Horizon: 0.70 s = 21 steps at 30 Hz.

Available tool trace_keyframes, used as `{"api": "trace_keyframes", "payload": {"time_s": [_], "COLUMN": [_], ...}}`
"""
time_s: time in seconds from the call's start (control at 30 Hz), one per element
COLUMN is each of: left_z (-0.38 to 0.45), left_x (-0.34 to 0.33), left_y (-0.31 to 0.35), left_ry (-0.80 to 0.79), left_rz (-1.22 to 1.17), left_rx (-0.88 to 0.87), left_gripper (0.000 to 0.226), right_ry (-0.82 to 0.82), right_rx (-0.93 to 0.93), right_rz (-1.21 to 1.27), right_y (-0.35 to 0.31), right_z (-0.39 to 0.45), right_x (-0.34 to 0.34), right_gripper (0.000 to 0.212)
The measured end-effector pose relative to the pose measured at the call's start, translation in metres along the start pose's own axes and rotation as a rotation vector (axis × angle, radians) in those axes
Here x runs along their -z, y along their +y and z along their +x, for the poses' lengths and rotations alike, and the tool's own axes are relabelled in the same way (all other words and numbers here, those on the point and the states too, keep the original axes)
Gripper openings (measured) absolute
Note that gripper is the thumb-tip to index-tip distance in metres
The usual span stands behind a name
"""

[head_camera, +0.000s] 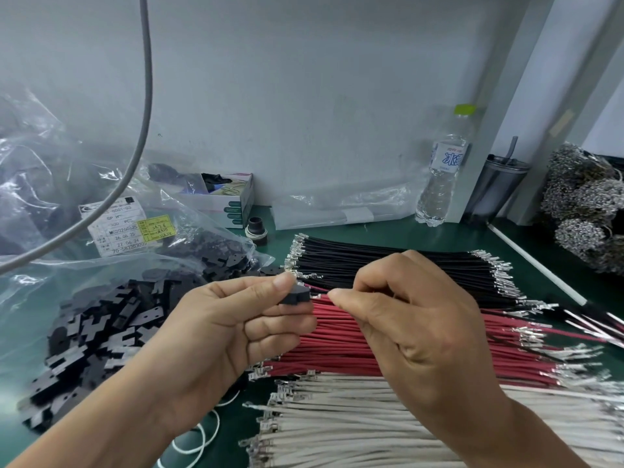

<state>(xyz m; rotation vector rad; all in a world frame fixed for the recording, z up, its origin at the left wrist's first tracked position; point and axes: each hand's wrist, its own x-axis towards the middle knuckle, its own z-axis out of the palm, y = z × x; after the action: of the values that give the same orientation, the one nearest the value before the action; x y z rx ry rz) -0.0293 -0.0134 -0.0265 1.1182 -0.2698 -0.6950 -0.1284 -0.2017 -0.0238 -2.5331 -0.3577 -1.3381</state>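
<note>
My left hand [236,322] pinches a small black plastic part [297,296] between thumb and fingers, above the wire bundles. My right hand [405,315] is just right of it, thumb and forefinger pinched together near the part on what looks like a wire end; the fingers hide it. Below both hands lie rows of cut wires with metal terminals: black wires [388,265] at the back, red wires [337,346] in the middle, white wires [354,423] nearest me.
A clear bag spills several black parts [101,332] at the left on the green mat [422,231]. Behind stand a small open box [233,204], a water bottle [442,173], a steel tumbler [499,187] and bundles of metal terminals [584,204]. A grey cable [145,96] hangs at the upper left.
</note>
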Motion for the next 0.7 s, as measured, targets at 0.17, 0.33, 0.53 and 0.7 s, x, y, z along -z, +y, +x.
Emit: {"api": "trace_keyframes", "payload": {"time_s": [0.17,0.33,0.53,0.7], "left_z": [-0.0011,-0.0056,-0.0044,-0.0058], "left_x": [-0.0027,-0.0056,-0.0002,-0.0014], "left_y": [-0.0019,-0.0069,-0.0026,-0.0055], "left_ry": [0.027,0.108,0.069,-0.001], "left_rz": [0.089,0.775,0.645,0.590], "left_rx": [-0.100,-0.482,-0.455,-0.411], "left_gripper": [0.060,0.030,0.024,0.022], "right_ry": [-0.045,-0.150,-0.216,-0.259], "right_rx": [-0.173,-0.299,-0.258,-0.225], "right_rz": [0.189,0.222,0.161,0.207], "right_y": [-0.0002,0.0028,0.0009,-0.0007], "right_z": [-0.0029,-0.0036,0.0007,0.0007], "right_x": [-0.0063,-0.0046,0.0009,0.0020], "right_gripper": [0.013,0.010,0.013,0.013]}}
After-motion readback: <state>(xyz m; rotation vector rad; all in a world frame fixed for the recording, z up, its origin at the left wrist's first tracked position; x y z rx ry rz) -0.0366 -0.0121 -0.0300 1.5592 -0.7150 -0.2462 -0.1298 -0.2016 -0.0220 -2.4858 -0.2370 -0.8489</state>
